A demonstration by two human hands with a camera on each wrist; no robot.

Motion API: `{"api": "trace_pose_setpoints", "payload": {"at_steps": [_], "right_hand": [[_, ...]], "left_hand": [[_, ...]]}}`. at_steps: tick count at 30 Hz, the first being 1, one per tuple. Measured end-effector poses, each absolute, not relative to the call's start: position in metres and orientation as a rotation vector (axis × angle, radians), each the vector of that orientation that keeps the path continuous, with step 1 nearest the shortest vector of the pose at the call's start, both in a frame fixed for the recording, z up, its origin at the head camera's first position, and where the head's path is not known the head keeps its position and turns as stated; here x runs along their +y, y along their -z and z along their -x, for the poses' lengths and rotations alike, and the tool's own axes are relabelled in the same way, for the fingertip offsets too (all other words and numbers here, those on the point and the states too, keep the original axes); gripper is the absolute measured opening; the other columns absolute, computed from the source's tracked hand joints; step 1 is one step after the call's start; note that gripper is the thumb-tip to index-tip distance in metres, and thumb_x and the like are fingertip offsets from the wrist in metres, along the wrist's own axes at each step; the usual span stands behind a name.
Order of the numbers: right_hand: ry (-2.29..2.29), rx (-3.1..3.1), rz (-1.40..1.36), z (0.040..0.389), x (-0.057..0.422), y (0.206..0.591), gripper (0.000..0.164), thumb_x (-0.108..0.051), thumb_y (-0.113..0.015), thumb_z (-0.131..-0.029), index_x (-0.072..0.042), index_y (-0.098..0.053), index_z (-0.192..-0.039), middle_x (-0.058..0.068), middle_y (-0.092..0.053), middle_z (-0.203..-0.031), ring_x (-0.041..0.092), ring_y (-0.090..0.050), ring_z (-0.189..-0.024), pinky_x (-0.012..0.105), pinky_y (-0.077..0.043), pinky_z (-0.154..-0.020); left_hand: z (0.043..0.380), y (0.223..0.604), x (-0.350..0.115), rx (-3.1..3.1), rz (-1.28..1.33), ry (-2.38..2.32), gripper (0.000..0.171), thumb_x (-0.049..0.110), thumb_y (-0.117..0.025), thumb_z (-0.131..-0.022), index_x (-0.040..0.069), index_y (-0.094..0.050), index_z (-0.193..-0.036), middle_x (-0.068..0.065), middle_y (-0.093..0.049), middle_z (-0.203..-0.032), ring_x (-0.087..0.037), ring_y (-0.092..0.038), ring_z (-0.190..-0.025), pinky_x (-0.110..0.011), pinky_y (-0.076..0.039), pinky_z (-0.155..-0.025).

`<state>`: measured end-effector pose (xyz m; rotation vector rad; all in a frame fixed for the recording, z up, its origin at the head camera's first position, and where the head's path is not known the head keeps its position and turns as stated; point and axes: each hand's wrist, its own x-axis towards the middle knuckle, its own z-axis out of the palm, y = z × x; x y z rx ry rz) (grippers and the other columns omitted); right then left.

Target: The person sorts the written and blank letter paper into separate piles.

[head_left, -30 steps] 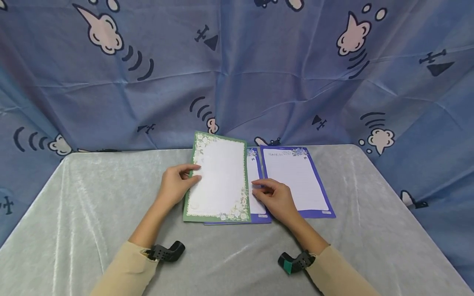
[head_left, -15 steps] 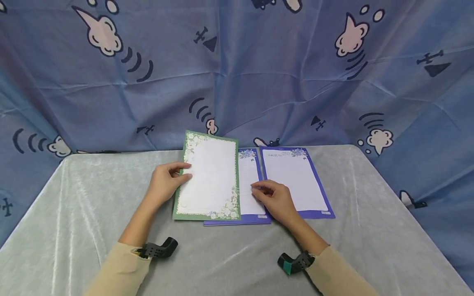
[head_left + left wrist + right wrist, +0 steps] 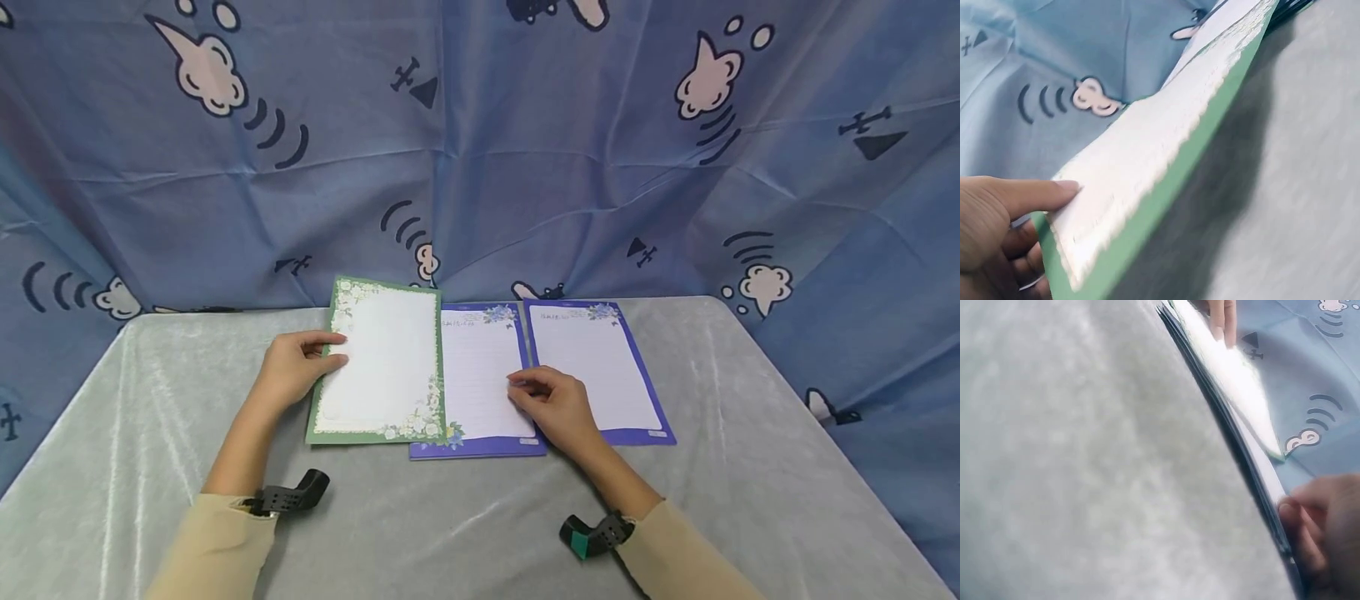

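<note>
My left hand (image 3: 294,367) pinches a white letter sheet with a green flowered border (image 3: 378,367) by its left edge, thumb on top and other fingers below, as the left wrist view shows. The sheet is raised at a tilt and overlaps the left side of a stack of purple-bordered lined letter paper (image 3: 480,375). Curled at that stack's right edge, my right hand (image 3: 558,406) grips it with thumb and forefinger over the page. From the right wrist view the stack's layered dark edge (image 3: 1235,444) shows beside the fingers.
Another purple-bordered sheet (image 3: 600,367) lies to the right, with handwriting at its top. A pale grey velvety cloth (image 3: 465,525) covers the table. Behind hangs a blue patterned curtain (image 3: 525,167). Each wrist carries a black camera (image 3: 292,493).
My left hand has carried the green-bordered sheet leftward, uncovering more of the purple-bordered stack and its handwriting. My right hand has stayed in place.
</note>
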<state>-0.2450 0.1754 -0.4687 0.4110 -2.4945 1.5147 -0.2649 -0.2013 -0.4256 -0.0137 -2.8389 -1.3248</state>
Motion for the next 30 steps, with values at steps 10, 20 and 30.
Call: {"api": "trace_pose_setpoints", "payload": {"at_steps": [10,20,30], "right_hand": [[-1.081,-2.390,-0.506,0.246,0.174,0.464,0.021,-0.007,-0.082,-0.082,-0.003,-0.077,-0.102,0.012,-0.076,-0.098,0.023,-0.071,-0.085,0.036,-0.060,-0.075],[-0.887,-2.723,-0.403,0.245,0.176,0.467,0.048,-0.029,-0.080,-0.086,-0.003,-0.071,-0.126,0.019,-0.065,-0.137,0.039,-0.054,-0.135,0.058,-0.043,-0.111],[-0.849,-2.730,-0.437,0.244,0.179,0.467,0.049,-0.031,-0.078,-0.087,-0.002,-0.071,-0.125,0.018,-0.064,-0.138,0.040,-0.055,-0.134,0.058,-0.045,-0.109]], "left_hand": [[0.261,0.420,-0.229,-2.939,-0.038,1.173,0.035,0.018,-0.070,-0.095,0.003,-0.069,-0.126,-0.024,-0.063,-0.125,-0.033,-0.056,-0.106,-0.043,-0.048,-0.085],[0.258,0.423,-0.247,-3.039,-0.015,1.045,0.036,0.016,-0.071,-0.093,0.002,-0.068,-0.126,-0.013,-0.056,-0.099,-0.025,-0.047,-0.089,-0.034,-0.040,-0.072],[0.255,0.423,-0.259,-3.106,-0.018,0.991,0.045,0.025,-0.076,-0.090,0.002,-0.067,-0.127,-0.025,-0.060,-0.117,-0.035,-0.055,-0.101,-0.042,-0.047,-0.077]]}}
